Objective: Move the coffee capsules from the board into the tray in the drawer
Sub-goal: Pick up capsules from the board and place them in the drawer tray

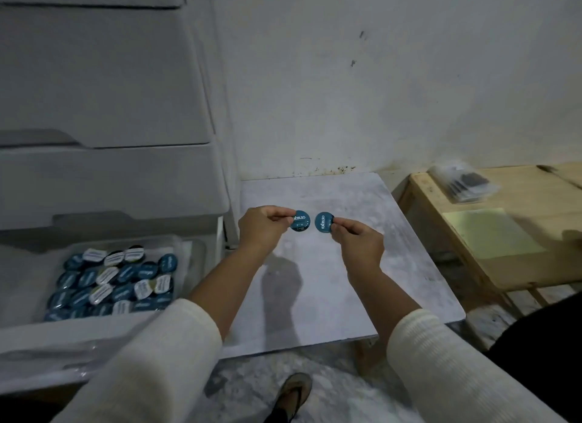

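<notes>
My left hand (261, 226) pinches one blue coffee capsule (300, 221) by its edge, lid facing me. My right hand (359, 238) pinches a second blue capsule (323, 222) the same way. Both capsules hang side by side, slightly apart, above the grey-white board (340, 284), which has nothing else lying on it. To the left, the open drawer (28, 284) holds a clear plastic tray (189, 249) filled with several blue and white-labelled capsules (116, 281).
A grey plastic drawer cabinet (104, 107) rises at left with its upper drawers closed. A wooden table (510, 233) at right carries a yellow paper and a plastic packet (463, 180). My sandalled foot (293, 394) is on the floor below the board.
</notes>
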`<state>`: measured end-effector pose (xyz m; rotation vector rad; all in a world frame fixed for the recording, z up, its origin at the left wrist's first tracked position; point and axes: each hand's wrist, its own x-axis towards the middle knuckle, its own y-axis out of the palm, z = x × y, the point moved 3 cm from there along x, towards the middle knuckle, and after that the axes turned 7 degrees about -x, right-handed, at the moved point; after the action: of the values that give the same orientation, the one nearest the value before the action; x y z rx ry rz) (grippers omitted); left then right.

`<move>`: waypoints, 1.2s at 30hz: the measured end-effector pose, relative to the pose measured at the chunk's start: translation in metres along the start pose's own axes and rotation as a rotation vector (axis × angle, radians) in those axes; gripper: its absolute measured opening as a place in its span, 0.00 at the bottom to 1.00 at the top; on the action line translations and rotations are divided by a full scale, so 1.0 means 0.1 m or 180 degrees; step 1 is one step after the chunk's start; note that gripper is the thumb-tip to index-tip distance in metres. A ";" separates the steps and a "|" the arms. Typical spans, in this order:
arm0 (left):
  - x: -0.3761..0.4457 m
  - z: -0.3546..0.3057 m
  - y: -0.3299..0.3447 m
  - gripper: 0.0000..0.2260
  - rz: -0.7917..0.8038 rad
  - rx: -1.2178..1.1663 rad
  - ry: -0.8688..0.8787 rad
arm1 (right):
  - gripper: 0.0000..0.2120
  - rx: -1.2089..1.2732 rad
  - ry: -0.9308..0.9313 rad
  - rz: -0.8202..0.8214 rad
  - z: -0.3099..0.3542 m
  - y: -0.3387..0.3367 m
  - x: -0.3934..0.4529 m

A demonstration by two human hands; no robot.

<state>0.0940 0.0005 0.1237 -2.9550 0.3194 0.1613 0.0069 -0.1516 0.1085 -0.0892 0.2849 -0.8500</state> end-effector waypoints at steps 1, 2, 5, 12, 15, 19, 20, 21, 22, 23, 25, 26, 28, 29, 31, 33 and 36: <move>-0.09 -0.02 -0.11 0.07 -0.0007 -0.0054 -0.0002 | 0.06 0.0029 -0.0019 0.0069 0.03 0.04 -0.12; -0.16 -0.03 -0.22 0.07 -0.0019 -0.0088 0.0000 | 0.06 0.0043 -0.0040 0.0132 0.05 0.08 -0.22; -0.34 -0.04 -0.58 0.06 -0.0144 -0.0086 -0.0010 | 0.06 0.0022 -0.0095 0.0318 0.11 0.23 -0.51; -0.51 0.11 -1.53 0.08 -0.0589 -0.0120 -0.0156 | 0.07 -0.0264 -0.0222 0.0770 0.23 0.80 -1.03; -0.46 0.22 -1.94 0.08 -0.0791 -0.0092 -0.0274 | 0.07 -0.0435 -0.0323 0.0892 0.26 1.13 -1.19; -0.25 0.44 -2.42 0.08 -0.0822 -0.0058 -0.0511 | 0.06 -0.0676 -0.0308 0.1033 0.25 1.67 -1.33; -0.17 0.49 -2.52 0.08 -0.0785 -0.0028 -0.0547 | 0.05 -0.0733 -0.0271 0.1052 0.23 1.80 -1.35; -0.10 0.55 -2.61 0.08 -0.0749 0.0009 -0.0587 | 0.05 -0.0779 -0.0205 0.1051 0.21 1.93 -1.36; -0.01 0.61 -2.69 0.08 -0.0710 0.0042 -0.0636 | 0.05 -0.0820 -0.0113 0.1027 0.17 2.05 -1.37; 0.06 0.66 -2.75 0.08 -0.0671 0.0062 -0.0680 | 0.05 -0.0846 -0.0007 0.0994 0.14 2.16 -1.37; 0.20 0.77 -2.85 0.07 -0.0593 0.0067 -0.0750 | 0.05 -0.0821 0.0227 0.0914 0.06 2.36 -1.35; 0.26 0.81 -2.89 0.07 -0.0541 0.0065 -0.0803 | 0.06 -0.0788 0.0322 0.0851 0.03 2.45 -1.33; 0.39 0.91 -2.94 0.06 -0.0420 0.0023 -0.0934 | 0.07 -0.0784 0.0450 0.0705 -0.05 2.63 -1.30; 0.45 0.95 -2.95 0.06 -0.0357 -0.0012 -0.1009 | 0.06 -0.0744 0.0506 0.0639 -0.08 2.71 -1.30; 0.55 1.03 -2.96 0.06 -0.0268 -0.0066 -0.1131 | 0.05 -0.0573 0.0654 0.0511 -0.14 2.84 -1.30; 0.62 1.10 -2.96 0.07 -0.0232 -0.0088 -0.1231 | 0.09 -0.0427 0.0811 0.0420 -0.21 2.93 -1.29; 0.70 1.17 -2.99 0.07 -0.0233 -0.0096 -0.1284 | 0.11 -0.0374 0.0915 0.0358 -0.24 3.00 -1.26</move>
<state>0.2172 0.2947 0.0460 -2.8642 0.1531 0.7424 0.1400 0.1416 0.0550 -0.0596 0.6046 -0.7332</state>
